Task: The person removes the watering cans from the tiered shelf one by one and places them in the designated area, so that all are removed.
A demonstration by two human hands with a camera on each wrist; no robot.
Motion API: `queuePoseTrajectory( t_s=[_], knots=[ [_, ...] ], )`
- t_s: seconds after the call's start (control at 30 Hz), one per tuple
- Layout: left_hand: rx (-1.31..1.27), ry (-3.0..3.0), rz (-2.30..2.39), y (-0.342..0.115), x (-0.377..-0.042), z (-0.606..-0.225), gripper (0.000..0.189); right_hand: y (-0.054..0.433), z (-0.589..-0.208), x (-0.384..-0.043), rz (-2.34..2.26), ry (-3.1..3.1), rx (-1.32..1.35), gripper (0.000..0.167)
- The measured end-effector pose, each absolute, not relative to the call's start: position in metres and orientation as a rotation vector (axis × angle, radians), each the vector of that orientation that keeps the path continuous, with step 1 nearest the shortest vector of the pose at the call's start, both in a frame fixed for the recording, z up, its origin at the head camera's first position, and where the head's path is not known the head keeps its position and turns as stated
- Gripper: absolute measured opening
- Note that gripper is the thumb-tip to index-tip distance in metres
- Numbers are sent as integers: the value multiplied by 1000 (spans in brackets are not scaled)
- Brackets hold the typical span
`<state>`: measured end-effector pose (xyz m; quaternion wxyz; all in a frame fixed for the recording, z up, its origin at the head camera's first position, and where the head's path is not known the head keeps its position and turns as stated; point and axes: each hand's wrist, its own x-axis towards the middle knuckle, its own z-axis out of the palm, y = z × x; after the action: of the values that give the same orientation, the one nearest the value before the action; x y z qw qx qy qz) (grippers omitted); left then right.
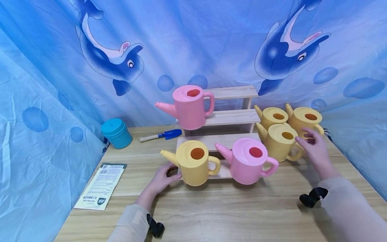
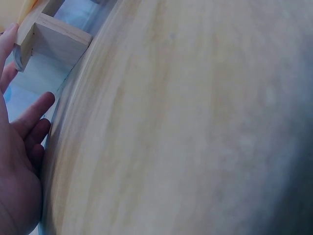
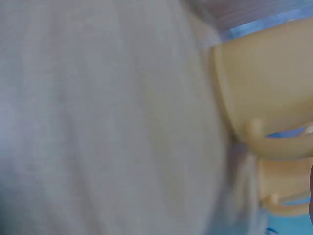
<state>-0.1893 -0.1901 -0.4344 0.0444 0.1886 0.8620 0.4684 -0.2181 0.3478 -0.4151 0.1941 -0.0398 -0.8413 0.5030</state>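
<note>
My left hand [image 1: 163, 179] is at the left end of the wooden step shelf's lowest board [image 1: 223, 169], beside a yellow watering can [image 1: 193, 168] standing there. In the left wrist view a fingertip of this hand [image 2: 22, 171] meets the shelf corner [image 2: 24, 44]; its other fingers are loosely bent, holding nothing. My right hand [image 1: 317, 148] is spread beside the handle of the nearest yellow watering can [image 1: 278, 144] at the right. That handle [image 3: 283, 147] has no fingers round it in the right wrist view. A pink watering can [image 1: 246, 164] stands on the lowest board.
Another pink watering can [image 1: 190, 111] stands higher on the shelf, at its left. Two more yellow watering cans [image 1: 270, 116] are grouped behind the nearest one. At the left are a teal lidded pot [image 1: 118, 136], a blue trowel [image 1: 172, 134] and a printed packet [image 1: 101, 188].
</note>
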Motion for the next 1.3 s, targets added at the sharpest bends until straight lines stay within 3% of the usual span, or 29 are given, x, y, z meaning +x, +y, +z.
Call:
queuePoseTrajectory(
  t_s=[0.6,1.3],
  knots=[
    [572,2630,1432,-191,-189,-435,48,285,-290,-249,1365,-2500,113,68],
    [598,2622,1445,-191,-190,-435,47,192,-247,-278,1486,-2714,413,75]
  ],
)
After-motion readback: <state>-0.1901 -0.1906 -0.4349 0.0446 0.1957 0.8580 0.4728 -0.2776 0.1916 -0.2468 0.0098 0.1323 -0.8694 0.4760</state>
